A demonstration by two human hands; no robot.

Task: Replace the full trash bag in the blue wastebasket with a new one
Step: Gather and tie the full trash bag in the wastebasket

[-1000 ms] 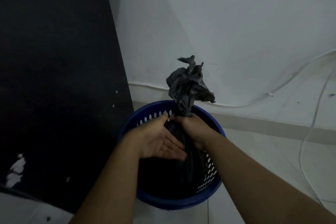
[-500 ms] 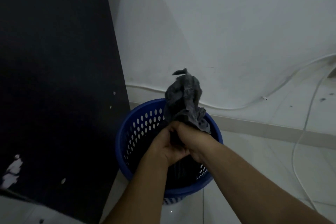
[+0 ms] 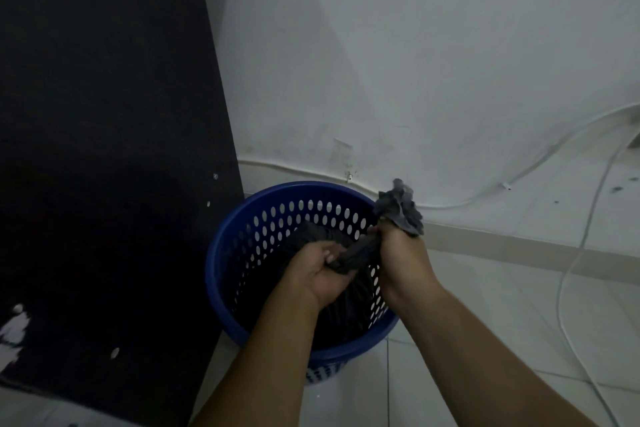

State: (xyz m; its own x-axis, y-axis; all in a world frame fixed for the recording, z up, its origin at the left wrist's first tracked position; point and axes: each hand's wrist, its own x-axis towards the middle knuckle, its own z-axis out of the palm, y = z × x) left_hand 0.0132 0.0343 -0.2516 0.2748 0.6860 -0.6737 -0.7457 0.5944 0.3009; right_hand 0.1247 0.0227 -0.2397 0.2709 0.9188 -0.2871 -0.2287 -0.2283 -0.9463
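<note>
The blue wastebasket, perforated with oval holes, stands on the floor against the wall. Inside it sits a dark trash bag whose gathered neck is twisted into a rope leaning to the right. My left hand grips the lower part of the twisted neck. A little higher and to the right, my right hand grips the same neck, and the crumpled loose end of the bag sticks out above that fist, over the basket's right rim.
A tall dark panel stands close on the basket's left. The white wall is right behind. A white cable runs along the wall and down across the tiled floor at the right.
The bag's neck, upright before, now leans right and is twisted tighter. My left hand went from flat against the bag to gripping it; my right hand moved right with the loose end.
</note>
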